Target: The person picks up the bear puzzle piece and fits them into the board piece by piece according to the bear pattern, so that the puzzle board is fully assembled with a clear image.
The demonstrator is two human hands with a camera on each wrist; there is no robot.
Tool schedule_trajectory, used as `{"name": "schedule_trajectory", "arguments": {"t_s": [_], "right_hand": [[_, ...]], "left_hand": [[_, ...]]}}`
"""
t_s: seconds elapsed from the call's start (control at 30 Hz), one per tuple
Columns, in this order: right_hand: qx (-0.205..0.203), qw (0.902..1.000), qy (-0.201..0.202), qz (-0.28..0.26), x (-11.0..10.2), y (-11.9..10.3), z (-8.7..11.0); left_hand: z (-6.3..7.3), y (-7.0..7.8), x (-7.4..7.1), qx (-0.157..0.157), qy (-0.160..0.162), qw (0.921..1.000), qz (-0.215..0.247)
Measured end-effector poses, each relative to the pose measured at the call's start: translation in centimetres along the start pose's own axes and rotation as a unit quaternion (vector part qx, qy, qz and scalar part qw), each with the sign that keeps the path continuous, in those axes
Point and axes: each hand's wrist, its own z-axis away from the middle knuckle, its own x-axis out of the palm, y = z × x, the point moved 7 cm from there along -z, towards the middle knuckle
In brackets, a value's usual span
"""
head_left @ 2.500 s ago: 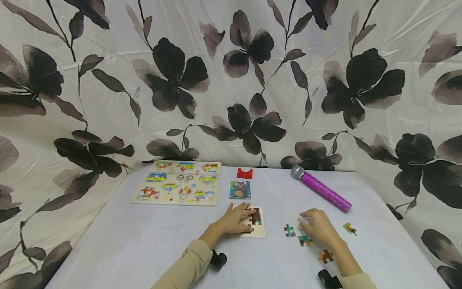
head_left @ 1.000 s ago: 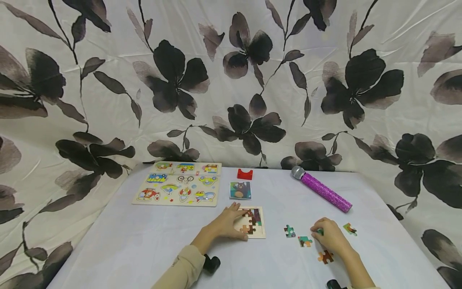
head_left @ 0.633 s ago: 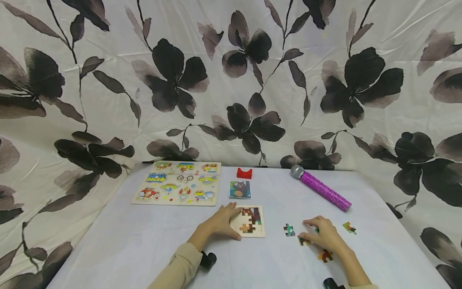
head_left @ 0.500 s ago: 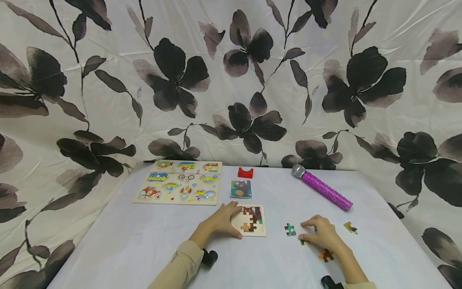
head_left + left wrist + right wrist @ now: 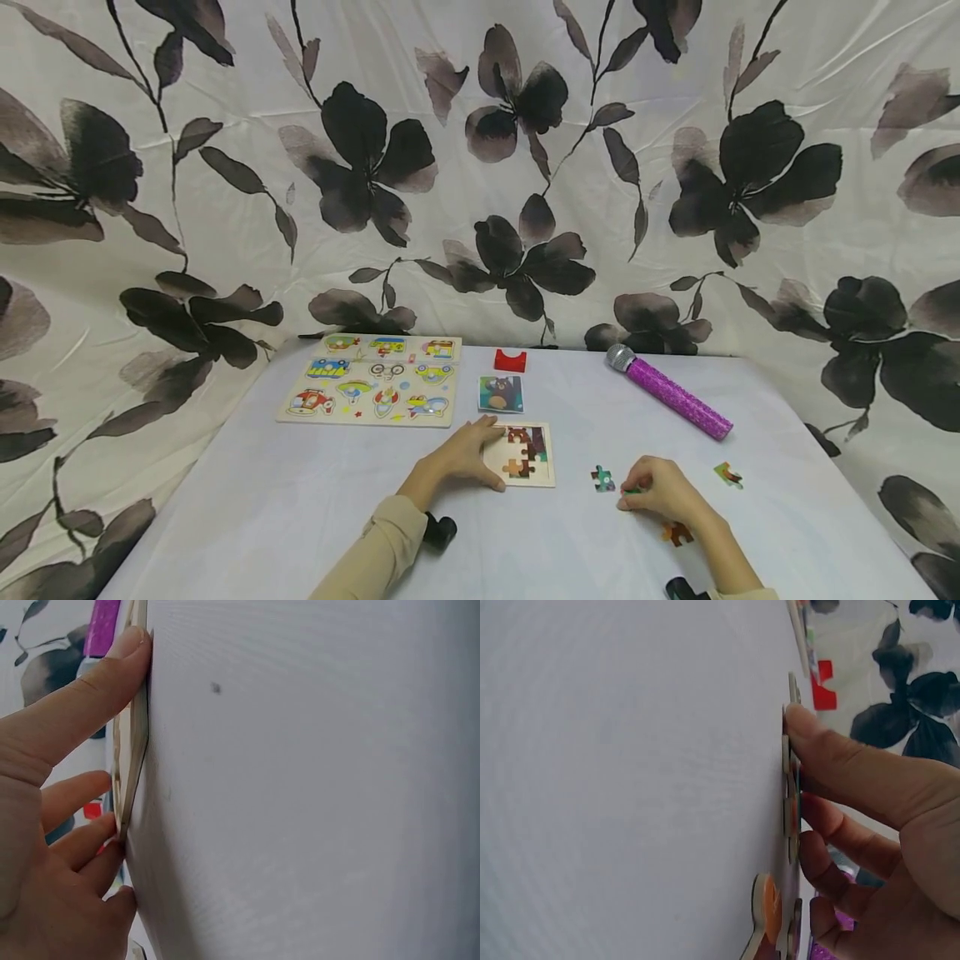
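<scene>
A small wooden jigsaw tray [image 5: 545, 479], partly filled with brown bear pieces, lies mid-table. My left hand [image 5: 462, 457] holds it at its left side, thumb on the near edge and index finger at the far edge; in the left wrist view the thumb [image 5: 112, 675] presses its rim. Over to the right, my right hand [image 5: 663, 490] pinches a green and orange puzzle piece [image 5: 632, 491], mostly hidden by the fingers. A teal piece [image 5: 602, 478] lies just left of this hand, a brown piece [image 5: 677, 534] by its wrist, and a green and orange-red piece [image 5: 727, 475] farther right.
A picture card of a bear [image 5: 500, 394] and a red notched block [image 5: 510, 360] lie behind the tray. A vehicle puzzle board [image 5: 367, 380] stands at back left, a glittery purple microphone [image 5: 670, 394] at back right. Floral cloth [image 5: 517, 267] hangs behind the table.
My left hand has drawn back from over the tray to its left side. My right hand has moved over the loose pieces and closed its fingertips on the green and orange one.
</scene>
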Motion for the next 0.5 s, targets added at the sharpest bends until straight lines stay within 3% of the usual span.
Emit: {"name": "schedule_trajectory", "arguments": {"t_s": [0.17, 0.27, 0.5], "right_hand": [[-0.024, 0.9996, 0.0, -0.012, 0.2, -0.2, -0.1], [-0.02, 0.9985, 0.009, -0.05, 0.2, 0.0, -0.4], [0.016, 0.9844, 0.086, -0.153, -0.8, 0.8, -1.9]], "left_hand": [[0.0, -0.1, 0.1, -0.001, 0.005, 1.0, 0.006], [-0.1, -0.2, 0.1, -0.002, 0.006, 0.9999, 0.012], [-0.2, -0.5, 0.2, -0.008, 0.01, 0.9997, 0.02]]}}
